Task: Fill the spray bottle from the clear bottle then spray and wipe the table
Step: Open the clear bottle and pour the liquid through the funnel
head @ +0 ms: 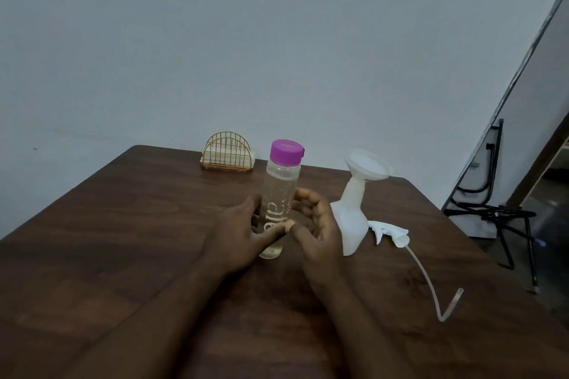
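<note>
While upright, clear bottle held btwn L hand, R hand.

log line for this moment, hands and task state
stage: pre-pour | left hand: holds clear bottle | right hand: cupped round it | cap: on | spray bottle: funnel in neck | spray head: on table

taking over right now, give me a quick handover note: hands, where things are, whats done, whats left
Left hand grips the clear bottle, upright on the table, purple cap on. Right hand cups the bottle's right side; grip unclear.
Spray bottle stands to the right with a funnel in its neck. The spray head lies on the table beside it.
Done: spray head off, funnel in.
Left: uncap, pour, refit head, spray, wipe. The napkin holder is at the back.
</note>
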Available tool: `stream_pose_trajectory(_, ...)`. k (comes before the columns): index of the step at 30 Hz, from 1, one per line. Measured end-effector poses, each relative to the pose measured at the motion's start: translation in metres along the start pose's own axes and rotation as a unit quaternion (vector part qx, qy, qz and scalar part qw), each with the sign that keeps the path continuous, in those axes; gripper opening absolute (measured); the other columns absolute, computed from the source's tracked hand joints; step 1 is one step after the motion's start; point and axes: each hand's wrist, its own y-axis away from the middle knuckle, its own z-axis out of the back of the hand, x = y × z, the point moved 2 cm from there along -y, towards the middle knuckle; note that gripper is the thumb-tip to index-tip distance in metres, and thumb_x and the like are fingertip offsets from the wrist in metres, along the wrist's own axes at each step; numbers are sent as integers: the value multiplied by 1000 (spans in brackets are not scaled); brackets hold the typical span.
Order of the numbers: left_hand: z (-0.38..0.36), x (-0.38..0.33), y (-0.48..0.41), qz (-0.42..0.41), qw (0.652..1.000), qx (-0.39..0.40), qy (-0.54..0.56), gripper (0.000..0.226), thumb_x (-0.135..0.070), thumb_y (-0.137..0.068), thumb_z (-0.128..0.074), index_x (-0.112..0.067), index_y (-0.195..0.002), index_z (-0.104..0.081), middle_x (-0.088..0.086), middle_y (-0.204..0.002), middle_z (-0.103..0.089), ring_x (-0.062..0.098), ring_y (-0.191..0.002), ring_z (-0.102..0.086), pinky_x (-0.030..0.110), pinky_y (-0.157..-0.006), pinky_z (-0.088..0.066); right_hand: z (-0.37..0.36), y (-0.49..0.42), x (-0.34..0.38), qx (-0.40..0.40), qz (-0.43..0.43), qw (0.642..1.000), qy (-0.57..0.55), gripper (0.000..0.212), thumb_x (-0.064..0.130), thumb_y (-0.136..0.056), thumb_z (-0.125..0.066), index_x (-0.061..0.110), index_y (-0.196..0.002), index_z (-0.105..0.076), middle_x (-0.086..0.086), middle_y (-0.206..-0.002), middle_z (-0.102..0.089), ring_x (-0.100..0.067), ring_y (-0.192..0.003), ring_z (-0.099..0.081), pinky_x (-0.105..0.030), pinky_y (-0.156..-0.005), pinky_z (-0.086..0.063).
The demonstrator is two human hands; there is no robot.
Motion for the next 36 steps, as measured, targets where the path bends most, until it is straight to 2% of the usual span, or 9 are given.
stream_pose_trajectory(4, -4, 0, -1, 2, 1000, 3, 2, 55, -82, -66, -65, -46, -106, -55, -38, -86, -65, -14, -85, -63, 8, -62, -45, -8, -9, 10, -27, -8, 999, -21, 49, 44, -81, -79, 32, -126, -65, 4, -121, -76, -19, -116, -72, -54, -98, -59)
stream_pose_trajectory(6, -7, 2, -4, 0, 1000, 6, 2, 59, -81, -64, -68, -43, -108, -57, -32, -88, -67, -11, -85, -64, 11, -63, -45, -14, -17, 18, -45, -8, 999, -23, 56, 51, -76, -81, 30, -125, -65, 5, -118, -77, -15, -112, -74, -48, -97, -60)
stream_pose_trajectory(10, -12, 6, -8, 6, 1000, 21, 18, 50, -78, -62, -73, -56, -103, -54, -38, -96, -66, -11, -85, -65, 15, -63, -47, -27, -43, 41, -96, 18, 995, -22, 53, 58, -69, -84, 32, -111, -63, 9, -103, -78, -5, -97, -75, -24, -81, -59)
stream_pose_trajectory(14, -10, 5, -11, -1, 1000, 15, 23, 51, -93, -56, -64, -65, -97, -50, -45, -98, -62, -14, -87, -63, 7, -60, -41, -33, -65, 53, -128, 40, 991, -26, 53, 48, -68, -92, 28, -106, -60, 2, -100, -73, -19, -92, -75, -38, -78, -62)
stream_pose_trajectory(18, -11, 8, -12, 4, 999, 23, 41, 45, -84, -60, -69, -61, -96, -54, -42, -99, -64, -12, -85, -64, 15, -62, -45, -39, -68, 53, -118, 73, 990, 20, 52, 40, -73, -95, 27, -112, -62, 11, -104, -70, -12, -93, -71, -34, -78, -62)
stream_pose_trajectory(24, -9, 9, -15, 3, 996, 44, 80, 55, -99, -53, -56, -65, -97, -54, -38, -97, -67, -11, -85, -66, 19, -65, -49, -40, -71, 52, -78, 57, 995, -26, 42, 35, -75, -92, 30, -108, -67, 16, -99, -72, -3, -84, -65, -25, -72, -57)
stream_pose_trajectory(26, -9, 11, -15, 4, 995, 50, 91, 54, -97, -54, -60, -66, -98, -55, -38, -97, -68, -11, -85, -67, 19, -65, -49, -42, -71, 52, -58, 48, 996, -49, 41, 34, -75, -90, 29, -109, -68, 4, -106, -73, -10, -86, -64, -34, -77, -59)
stream_pose_trajectory(28, -9, 12, -15, 6, 994, 54, 99, 52, -93, -56, -65, -65, -100, -57, -38, -96, -69, -12, -84, -68, 21, -66, -52, -44, -71, 51, -39, 42, 996, -72, 42, 29, -76, -88, 25, -112, -68, -5, -109, -72, -12, -91, -67, -32, -80, -60)
stream_pose_trajectory(36, -8, 13, -16, 15, 991, 72, 112, 52, -87, -60, -72, -59, -103, -62, -34, -97, -71, -10, -87, -69, 23, -69, -54, -41, -75, 52, 29, 38, 993, -106, 40, 21, -81, -82, 11, -117, -67, -3, -106, -68, -11, -93, -66, -23, -78, -56)
